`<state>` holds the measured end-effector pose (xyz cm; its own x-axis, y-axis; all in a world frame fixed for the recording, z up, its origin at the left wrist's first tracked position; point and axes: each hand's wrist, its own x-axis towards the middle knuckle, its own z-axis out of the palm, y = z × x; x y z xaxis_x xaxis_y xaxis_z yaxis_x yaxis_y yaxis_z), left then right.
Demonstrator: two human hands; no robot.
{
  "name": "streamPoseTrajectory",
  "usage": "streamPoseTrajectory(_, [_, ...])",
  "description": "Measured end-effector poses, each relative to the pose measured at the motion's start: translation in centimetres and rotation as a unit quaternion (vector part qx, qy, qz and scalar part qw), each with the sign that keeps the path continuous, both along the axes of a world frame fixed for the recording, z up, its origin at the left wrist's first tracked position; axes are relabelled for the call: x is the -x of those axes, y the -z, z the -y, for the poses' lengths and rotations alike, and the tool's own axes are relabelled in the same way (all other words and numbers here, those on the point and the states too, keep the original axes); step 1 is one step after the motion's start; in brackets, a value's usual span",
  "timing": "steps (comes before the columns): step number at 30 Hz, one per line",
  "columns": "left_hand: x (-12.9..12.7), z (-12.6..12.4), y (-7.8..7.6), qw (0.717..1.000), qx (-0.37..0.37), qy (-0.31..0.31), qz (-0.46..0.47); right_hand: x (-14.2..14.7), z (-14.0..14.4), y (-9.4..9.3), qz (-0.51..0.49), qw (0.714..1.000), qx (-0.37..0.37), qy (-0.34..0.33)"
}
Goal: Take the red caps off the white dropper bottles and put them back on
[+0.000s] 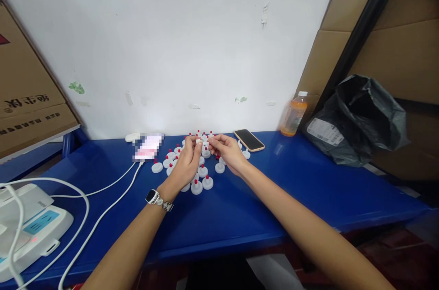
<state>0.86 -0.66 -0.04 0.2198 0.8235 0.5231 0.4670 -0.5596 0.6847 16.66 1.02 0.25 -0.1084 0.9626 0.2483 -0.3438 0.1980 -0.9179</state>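
Grips [187, 162] [228, 152] pinch white cap [199, 142]; phone [249, 139] just beside.

Deep blue table [240, 217]; white caps with red tips [202, 175] scattered across it. Orange bottle [294, 118] with white lid, black phone [249, 139] in tan case, glossy black bag [360, 120], white cables [103, 198], brown cardboard [394, 52], white wall [188, 43].

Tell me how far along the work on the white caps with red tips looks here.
Done: many white caps with red tips stand grouped on the blue table. In hand: the left hand and right hand meet over the group, pinching one small white piece. Left: no separate unfinished pile is discernible.
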Motion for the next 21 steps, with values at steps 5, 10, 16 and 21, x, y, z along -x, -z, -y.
streamPoseTrajectory(5, [0.0, 0.0, 0.2, 1.0, -0.001, 0.006, -0.005, 0.6, 0.6, 0.0, -0.096, 0.994, 0.042, -0.011])
streamPoseTrajectory(10, [-0.4, 0.5, -0.1, 0.999, -0.008, 0.028, -0.014, 1.2, 1.3, -0.5, -0.126, 0.991, 0.042, -0.005])
streamPoseTrajectory(16, [-1.8, 1.1, -0.6, 0.999, -0.028, 0.002, 0.023, 2.0, 2.2, -1.0, -0.123, 0.992, -0.006, 0.039])
streamPoseTrajectory(21, [-1.4, 0.4, -0.6, 1.0, -0.017, 0.002, -0.009, 1.0, 1.2, -1.4, -0.05, 0.997, -0.039, 0.046])
